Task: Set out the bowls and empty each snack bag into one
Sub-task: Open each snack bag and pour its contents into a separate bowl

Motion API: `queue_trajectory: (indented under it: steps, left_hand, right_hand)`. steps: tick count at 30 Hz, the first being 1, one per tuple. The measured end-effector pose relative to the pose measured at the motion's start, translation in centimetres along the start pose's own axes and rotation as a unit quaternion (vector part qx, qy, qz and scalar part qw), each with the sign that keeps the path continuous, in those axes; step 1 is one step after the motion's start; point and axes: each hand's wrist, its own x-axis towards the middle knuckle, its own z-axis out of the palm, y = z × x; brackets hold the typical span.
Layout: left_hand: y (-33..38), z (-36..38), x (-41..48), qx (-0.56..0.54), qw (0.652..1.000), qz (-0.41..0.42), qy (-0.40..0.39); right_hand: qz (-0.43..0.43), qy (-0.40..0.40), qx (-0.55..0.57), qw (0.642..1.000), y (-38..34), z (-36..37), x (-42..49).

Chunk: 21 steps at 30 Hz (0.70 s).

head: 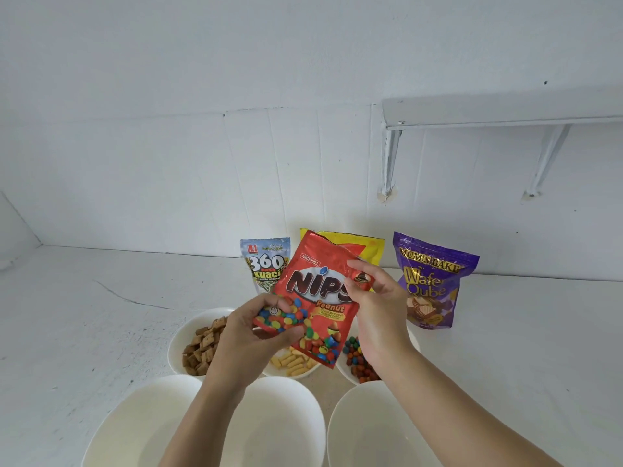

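Note:
A red Nips Peanut bag (313, 291) hangs above the bowls. My left hand (256, 335) grips its lower left corner and my right hand (374, 298) pinches its right edge near the top. Behind it stand a 360 Kuaci bag (264, 264), a yellow bag (364, 249) and a purple Wafer Qube bag (431, 281). Three white bowls hold snacks: brown squares (199, 345), yellow sticks (293, 362) and coloured candies (357, 362). Nearer me are empty white bowls, one left (141, 426), one in the middle (279, 429) and one right (367, 429).
Everything sits on a white counter (84, 315) against a white tiled wall. A white shelf (505, 112) on brackets juts out at the upper right.

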Motion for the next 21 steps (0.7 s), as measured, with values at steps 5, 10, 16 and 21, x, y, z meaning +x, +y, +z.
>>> queue_trajectory:
  steps: [5, 10, 16, 21]
  left_hand:
    - [0.4, -1.4, -1.3, 0.031, 0.997, -0.034, -0.060]
    - [0.2, -3.0, -1.7, 0.097, 0.995, -0.021, -0.018]
    - [1.1, -5.4, -2.5, 0.097, 0.991, 0.032, 0.082]
    - [1.7, -9.2, -4.3, 0.096, 0.978, 0.083, 0.168]
  right_hand:
    - [0.039, -0.034, 0.005, 0.999, -0.8, 1.1, 0.5]
    - [-0.033, -0.064, -0.098, 0.993, -1.3, 2.8, -0.5]
    - [-0.127, -0.184, -0.219, 0.950, -0.6, 4.9, -2.2]
    - [-0.140, -0.279, -0.264, 0.913, 1.5, 8.3, -4.4]
